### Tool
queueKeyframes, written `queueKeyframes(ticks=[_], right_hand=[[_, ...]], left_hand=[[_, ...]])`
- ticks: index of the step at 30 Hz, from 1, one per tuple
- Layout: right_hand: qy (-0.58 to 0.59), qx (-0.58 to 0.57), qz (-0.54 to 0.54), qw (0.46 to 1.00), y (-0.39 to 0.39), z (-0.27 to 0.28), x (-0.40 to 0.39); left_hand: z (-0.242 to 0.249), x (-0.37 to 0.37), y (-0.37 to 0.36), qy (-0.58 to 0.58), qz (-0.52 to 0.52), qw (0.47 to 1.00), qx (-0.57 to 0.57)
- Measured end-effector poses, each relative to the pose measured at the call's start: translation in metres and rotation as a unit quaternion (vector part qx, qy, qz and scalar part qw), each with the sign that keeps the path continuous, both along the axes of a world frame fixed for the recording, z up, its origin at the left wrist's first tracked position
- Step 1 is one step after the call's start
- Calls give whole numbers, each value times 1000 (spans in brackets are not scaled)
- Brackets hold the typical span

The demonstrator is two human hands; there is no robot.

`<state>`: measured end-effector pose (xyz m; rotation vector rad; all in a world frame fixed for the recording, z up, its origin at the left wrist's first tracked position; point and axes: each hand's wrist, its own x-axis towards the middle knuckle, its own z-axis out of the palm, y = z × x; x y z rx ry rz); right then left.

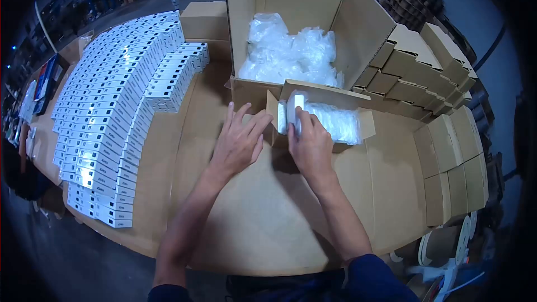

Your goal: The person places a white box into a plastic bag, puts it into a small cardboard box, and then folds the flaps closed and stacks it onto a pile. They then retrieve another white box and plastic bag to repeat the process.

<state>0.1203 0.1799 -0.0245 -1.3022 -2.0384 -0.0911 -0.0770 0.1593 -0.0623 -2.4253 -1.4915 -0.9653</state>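
"What's on the table's (240, 223) left?"
"Packs (106, 112), in rows."
"And at the back, in the middle?"
"The big box (361, 22), with bags (291, 50) in it. Just before it sits the small box (321, 91), pouches (338, 123) inside."
"Right?"
"Stacked cartons (414, 86) beside the big box, and end cartons (453, 162) nearer, along the right edge."

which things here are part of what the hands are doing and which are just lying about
In use:
- small open carton, left hand at its left end
- white piece, in the right hand
- plastic-wrapped pieces inside
- probably clear plastic packs

Lying about, apparently:
- stacked white boxes
- brown cartons at right
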Motion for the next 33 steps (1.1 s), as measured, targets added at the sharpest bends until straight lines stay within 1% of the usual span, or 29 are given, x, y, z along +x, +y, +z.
queueKeyframes(ticks=[2, 6, 7, 10, 11, 13, 14, 15, 17, 18, 20, 21, 24, 25, 26, 27, 28, 29, 31, 32, 33], right_hand=[[-18, -35, -7, 999, 5, -2, -5], [-103, -87, -20, 991, 15, -3, -8], [-100, -191, -11, 977, 10, 9, -10], [-152, -41, 14, 987, -1, -25, 1], [-170, -70, 24, 983, -3, -37, 4], [-168, -83, 25, 982, -2, -37, 5], [-163, -90, 24, 982, -3, -36, 4], [-190, -88, 20, 977, 1, -34, 3], [-202, -93, 23, 975, 3, -30, 3], [-213, -100, 21, 972, 3, -27, 5], [-166, -87, 65, 980, 3, -24, 19], [-139, -79, 86, 983, 2, -22, 27], [6, 1, 59, 998, -34, -17, 59], [103, 32, 14, 994, -43, -27, 72], [199, 62, -31, 978, -45, -40, 86], [343, -11, -98, 934, -37, -50, 99], [477, -81, -161, 860, -26, -59, 112], [484, -110, -154, 854, -13, -67, 128], [496, -168, -135, 841, 11, -67, 146], [514, -220, -136, 818, 20, -62, 148], [528, -272, -137, 793, 27, -49, 149]], left_hand=[[-2, -1, 3, 10, 1, 1000, 1], [-2, -1, 2, 12, 0, 1000, -6], [-1, 1, 2, 8, -2, 1000, -7], [1, 2, 4, 7, -9, 1000, 2], [2, 2, 4, 9, -13, 1000, 8], [2, 5, 4, -6, -21, 1000, 10], [1, 8, 4, -36, -18, 999, -2], [0, 10, 5, -65, -17, 998, -15], [3, 16, 5, -119, -14, 992, -36], [4, 20, 4, -171, -11, 983, -70], [4, 29, -1, -269, -5, 953, -139], [2, 33, -3, -282, -6, 951, -129], [4, 44, -8, -333, 9, 923, -194], [-1, 46, -5, -324, 22, 929, -180], [-7, 49, -1, -356, 29, 914, -194], [-13, 52, 3, -385, 35, 898, -210], [-14, 56, 6, -413, 39, 881, -226], [-2, 64, 4, -430, 43, 881, -191], [0, 70, 14, -426, 57, 887, -168], [0, 71, 18, -425, 66, 889, -158], [8, 74, 19, -369, 97, 917, -113]])
